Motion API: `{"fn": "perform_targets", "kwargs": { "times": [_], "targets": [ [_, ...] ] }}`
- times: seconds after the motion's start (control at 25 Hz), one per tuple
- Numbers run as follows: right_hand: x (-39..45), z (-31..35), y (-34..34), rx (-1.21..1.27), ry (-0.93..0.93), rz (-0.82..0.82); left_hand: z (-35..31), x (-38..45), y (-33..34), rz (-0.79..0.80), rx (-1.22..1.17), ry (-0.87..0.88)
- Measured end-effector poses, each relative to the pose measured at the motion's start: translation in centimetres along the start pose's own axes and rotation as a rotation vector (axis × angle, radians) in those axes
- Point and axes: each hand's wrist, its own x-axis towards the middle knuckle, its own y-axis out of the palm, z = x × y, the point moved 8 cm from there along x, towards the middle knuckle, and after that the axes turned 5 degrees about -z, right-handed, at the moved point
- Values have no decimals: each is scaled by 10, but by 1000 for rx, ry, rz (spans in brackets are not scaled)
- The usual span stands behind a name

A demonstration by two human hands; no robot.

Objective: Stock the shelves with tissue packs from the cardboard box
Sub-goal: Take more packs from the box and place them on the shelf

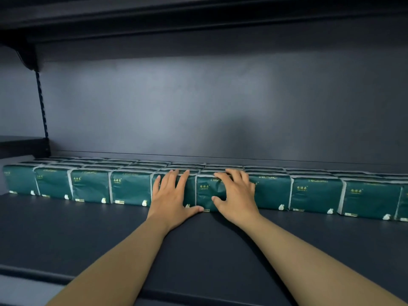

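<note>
Dark green tissue packs (315, 192) stand in several rows along the back of a dark shelf (88, 228). My left hand (171, 195) lies flat, fingers spread, against the front of one pack in the front row. Just to its right, my right hand (234, 193) curls over the neighbouring tissue pack (207, 195), fingers on its top edge and thumb on its front face. The cardboard box is not in view.
The shelf's dark back panel (198, 107) rises behind the packs. Another shelf (198, 16) hangs overhead. A slotted upright (42, 102) and bracket stand at the left. The shelf's front lip (44, 274) runs below my forearms.
</note>
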Motion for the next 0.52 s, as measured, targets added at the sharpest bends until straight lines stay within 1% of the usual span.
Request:
{"fn": "perform_targets", "kwargs": {
  "times": [0.12, 0.2, 0.28, 0.4, 0.52],
  "targets": [
    [1, 0, 0, 0, 9, -13, 0, 0, -1, -15, -16, 4],
    [-1, -2, -2, -1, 31, -31, 1, -1, -4, -61, -41, 6],
    [-4, -2, -10, -35, 62, -60, 1, -3, -11, -109, -21, 6],
    [-18, 6, -31, -63, 100, -87, -2, -15, -30, -116, 33, 9],
    [-51, 34, -60, -74, 38, -103, -8, -41, -63, -113, -4, 47]
  ]
}}
